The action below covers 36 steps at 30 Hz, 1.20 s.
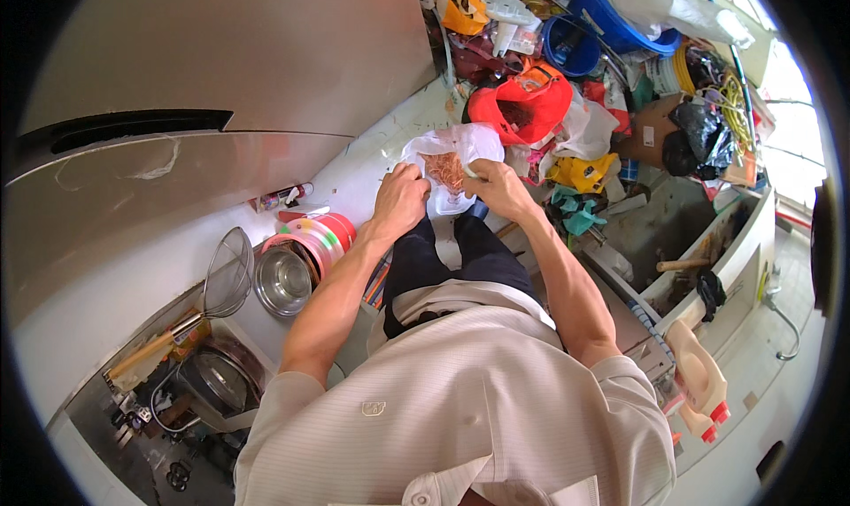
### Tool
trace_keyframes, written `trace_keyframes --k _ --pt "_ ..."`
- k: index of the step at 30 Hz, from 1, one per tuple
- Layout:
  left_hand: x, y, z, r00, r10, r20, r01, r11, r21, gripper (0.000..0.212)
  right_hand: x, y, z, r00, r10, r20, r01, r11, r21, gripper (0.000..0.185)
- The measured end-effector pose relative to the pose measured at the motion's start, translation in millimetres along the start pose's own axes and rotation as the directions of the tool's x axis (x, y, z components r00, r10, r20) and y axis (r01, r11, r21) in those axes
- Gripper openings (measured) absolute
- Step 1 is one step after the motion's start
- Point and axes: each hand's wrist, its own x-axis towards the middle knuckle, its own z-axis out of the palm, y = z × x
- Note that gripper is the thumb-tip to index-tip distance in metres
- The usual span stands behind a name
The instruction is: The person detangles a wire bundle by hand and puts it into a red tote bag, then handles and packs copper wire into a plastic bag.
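Observation:
A white plastic bag [475, 139] hangs spread between my two hands, with thin reddish-brown strands [443, 169] visible inside its mouth. My left hand [406, 190] has its fingers closed at the bag's left edge. At the right edge, my right hand [495, 186] pinches the bag; a pale whitish-green bit shows by its thumb and finger. Just beyond the bag stands a red plastic bag [488, 107] with its mouth open and dark reddish stuff inside.
Blue buckets [614, 24], more bags and a cardboard box [647, 133] crowd the upper right. A steel bowl [283, 279], pink and red basins [327, 237] and a wire strainer [228, 273] stand at left. A metallic cabinet or appliance [232, 54] fills the upper left; an open drawer [714, 240] lies right.

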Motion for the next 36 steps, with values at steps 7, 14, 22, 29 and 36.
trace_keyframes --k 7,14,22,29,36 --pt "13.9 5.4 -5.9 0.964 -0.073 0.256 0.094 0.993 -0.070 0.014 -15.2 -7.6 -28.9 0.996 0.069 0.059 -0.076 0.988 0.136 0.021" --pt "24.8 18.9 -20.7 0.888 -0.181 0.422 0.255 0.959 -0.126 0.031 -36.4 -4.3 -47.4 0.988 0.130 0.086 -0.143 0.977 0.158 0.021" --pt "76.9 37.5 10.4 0.920 -0.259 0.293 0.391 0.639 -0.662 0.053 -56.1 -15.2 -55.0 0.993 0.067 0.094 -0.080 0.986 0.148 0.020" --pt "99.5 40.2 26.7 0.777 -0.075 0.625 0.581 0.467 -0.666 0.026 -59.2 -11.1 -65.9 0.998 0.036 0.041 -0.037 0.999 0.020 0.011" --pt "72.0 44.7 6.2 0.837 -0.109 0.536 0.546 0.234 -0.805 0.026 -46.3 0.2 -69.1 0.998 -0.036 -0.051 0.036 0.999 0.004 0.017"
